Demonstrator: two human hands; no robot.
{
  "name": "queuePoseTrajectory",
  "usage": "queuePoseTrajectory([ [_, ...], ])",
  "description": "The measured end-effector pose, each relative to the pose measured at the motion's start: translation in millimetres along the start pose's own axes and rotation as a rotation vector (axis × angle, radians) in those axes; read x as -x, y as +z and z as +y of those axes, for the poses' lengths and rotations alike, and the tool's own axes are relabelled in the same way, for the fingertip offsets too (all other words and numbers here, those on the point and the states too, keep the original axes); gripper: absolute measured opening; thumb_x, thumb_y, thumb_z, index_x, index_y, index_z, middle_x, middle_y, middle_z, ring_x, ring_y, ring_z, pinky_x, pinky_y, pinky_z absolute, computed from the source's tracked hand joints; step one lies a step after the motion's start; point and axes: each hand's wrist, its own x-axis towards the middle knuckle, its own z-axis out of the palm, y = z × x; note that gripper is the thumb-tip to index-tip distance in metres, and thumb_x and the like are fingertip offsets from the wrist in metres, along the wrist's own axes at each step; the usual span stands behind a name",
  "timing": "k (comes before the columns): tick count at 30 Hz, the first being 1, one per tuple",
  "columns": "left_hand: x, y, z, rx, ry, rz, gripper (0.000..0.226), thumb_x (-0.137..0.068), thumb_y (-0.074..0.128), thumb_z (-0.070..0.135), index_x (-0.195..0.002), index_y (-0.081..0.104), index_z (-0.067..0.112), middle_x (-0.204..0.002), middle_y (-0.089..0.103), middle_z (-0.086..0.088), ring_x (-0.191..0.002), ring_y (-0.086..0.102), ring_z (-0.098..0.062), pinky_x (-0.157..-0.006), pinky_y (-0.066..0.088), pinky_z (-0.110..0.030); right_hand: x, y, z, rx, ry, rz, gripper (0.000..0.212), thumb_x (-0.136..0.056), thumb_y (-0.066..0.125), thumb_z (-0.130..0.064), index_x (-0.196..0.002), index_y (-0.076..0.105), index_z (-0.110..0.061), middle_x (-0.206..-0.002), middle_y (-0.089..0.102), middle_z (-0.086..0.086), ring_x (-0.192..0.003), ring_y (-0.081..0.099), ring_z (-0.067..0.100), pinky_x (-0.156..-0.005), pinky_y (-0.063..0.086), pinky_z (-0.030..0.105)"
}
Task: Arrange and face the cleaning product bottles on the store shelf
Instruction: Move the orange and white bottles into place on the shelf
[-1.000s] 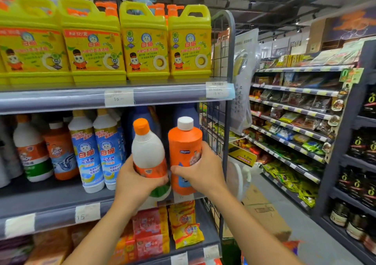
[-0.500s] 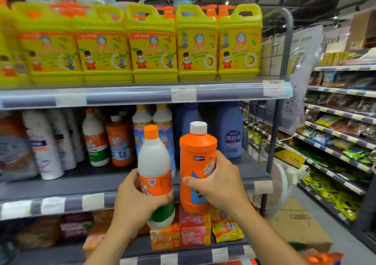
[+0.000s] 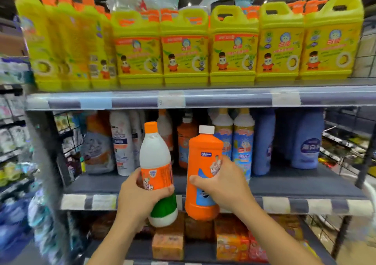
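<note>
**Held items.** The left hand (image 3: 140,195) grasps a white bottle (image 3: 155,159) with an orange cap. Its fingers (image 3: 167,189) curl round the bottle just under the orange label band, and the green lower part and white base show below the hand. The bottle tilts slightly.

The right hand (image 3: 221,185) grasps an orange bottle (image 3: 203,163) with a white cap. The thumb (image 3: 195,180) lies across the front label, and the other fingers wrap the right side. This bottle is upright.

Both bottles hang in the air in front of the lip of the middle shelf (image 3: 305,185), resting on nothing. They are just beside each other with a narrow gap between them.

**Count.**
- Held bottles: two, one per hand.
- Top shelf (image 3: 223,100): five yellow jugs (image 3: 184,47) face label-forward in a row. More stand turned sideways at the left, too blurred to count.
- Middle shelf, behind the hands:
  - One orange bottle on the shelf (image 3: 184,140).
  - Two blue-labelled bottles (image 3: 244,142) touching side by side.
  - At least two tall blue bottles (image 3: 307,142) at the right.
  - White bottles at the left (image 3: 122,142), number unclear.
- Bottom level: orange packets (image 3: 232,244), count not legible.
</note>
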Motion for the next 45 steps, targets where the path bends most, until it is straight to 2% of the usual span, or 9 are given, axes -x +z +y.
queuePoseTrajectory([
  [7,-23,-33,-12,-0.027,-0.022,-0.055,0.054,-0.046,0.093,0.02,-0.092,0.068,0.031,-0.082,0.075,0.01,-0.076,0.071,-0.01,-0.068,0.057,-0.034,-48,56,-7,0.098,0.06,0.106,0.065,-0.054,0.078,-0.06,-0.1,0.048,-0.024,-0.09,0.057,-0.007,-0.077,0.056,0.013,-0.056,0.041,0.023],
  [12,-38,-41,-16,-0.025,-0.026,-0.066,0.054,-0.045,0.093,0.023,-0.092,0.069,0.032,-0.081,0.074,0.012,-0.075,0.071,-0.008,-0.067,0.057,-0.033,-77,81,3,0.19,0.134,0.218,0.069,-0.054,0.08,-0.058,-0.099,0.047,-0.02,-0.095,0.062,0.002,-0.083,0.062,0.023,-0.066,0.051,0.033],
  [17,-52,-46,-17,-0.042,-0.018,-0.053,0.049,-0.045,0.093,0.022,-0.085,0.068,0.034,-0.078,0.072,0.02,-0.072,0.07,-0.005,-0.065,0.055,-0.03,-90,98,11,0.258,0.173,0.284,0.072,-0.052,0.079,-0.06,-0.103,0.05,-0.018,-0.097,0.067,0.006,-0.087,0.067,0.03,-0.066,0.053,0.036],
  [21,-60,-44,-19,-0.062,-0.026,-0.045,0.049,-0.045,0.093,0.023,-0.086,0.068,0.033,-0.077,0.073,0.013,-0.077,0.07,-0.009,-0.069,0.057,-0.034,-94,105,19,0.252,0.163,0.328,0.073,-0.055,0.078,-0.058,-0.106,0.049,-0.015,-0.098,0.069,0.01,-0.087,0.068,0.034,-0.064,0.05,0.034],
  [26,-70,-34,-18,-0.09,-0.007,-0.075,0.049,-0.043,0.092,0.027,-0.084,0.066,0.032,-0.073,0.071,0.021,-0.068,0.067,0.001,-0.059,0.054,-0.022,-97,112,24,0.284,0.127,0.35,0.073,-0.059,0.079,-0.055,-0.108,0.045,-0.013,-0.098,0.069,0.013,-0.087,0.068,0.037,-0.063,0.047,0.033],
  [34,-105,-8,-4,-0.095,0.01,-0.075,0.057,-0.043,0.093,0.028,-0.092,0.063,0.026,-0.09,0.07,0.004,-0.083,0.068,-0.014,-0.078,0.058,-0.041,-93,111,25,0.252,0.11,0.283,0.079,-0.058,0.083,-0.049,-0.115,0.044,-0.01,-0.108,0.065,0.017,-0.097,0.065,0.038,-0.076,0.056,0.044],
  [39,-122,-1,-5,-0.093,0.02,-0.049,0.058,-0.041,0.093,0.029,-0.089,0.061,0.029,-0.092,0.07,0.0,-0.084,0.068,-0.018,-0.078,0.059,-0.042,-82,105,33,0.247,0.146,0.162,0.077,-0.061,0.088,-0.034,-0.118,0.043,-0.006,-0.118,0.062,0.017,-0.107,0.062,0.034,-0.078,0.05,0.034],
  [42,-126,3,-13,-0.109,0.018,-0.052,0.059,-0.042,0.093,0.028,-0.091,0.059,0.028,-0.093,0.071,-0.003,-0.085,0.068,-0.02,-0.079,0.059,-0.043,-63,99,40,0.292,0.19,0.052,0.069,-0.072,0.08,-0.036,-0.119,0.041,-0.005,-0.119,0.061,0.016,-0.107,0.061,0.032,-0.075,0.049,0.032],
  [45,-128,8,-24,-0.134,0.008,-0.027,0.062,-0.043,0.094,0.029,-0.094,0.058,0.025,-0.093,0.07,-0.006,-0.086,0.068,-0.022,-0.078,0.059,-0.043,-34,94,49,0.52,0.107,-0.02,0.052,-0.084,0.062,-0.05,-0.115,0.045,-0.012,-0.111,0.059,0.01,-0.103,0.06,0.029,-0.075,0.048,0.034],
])
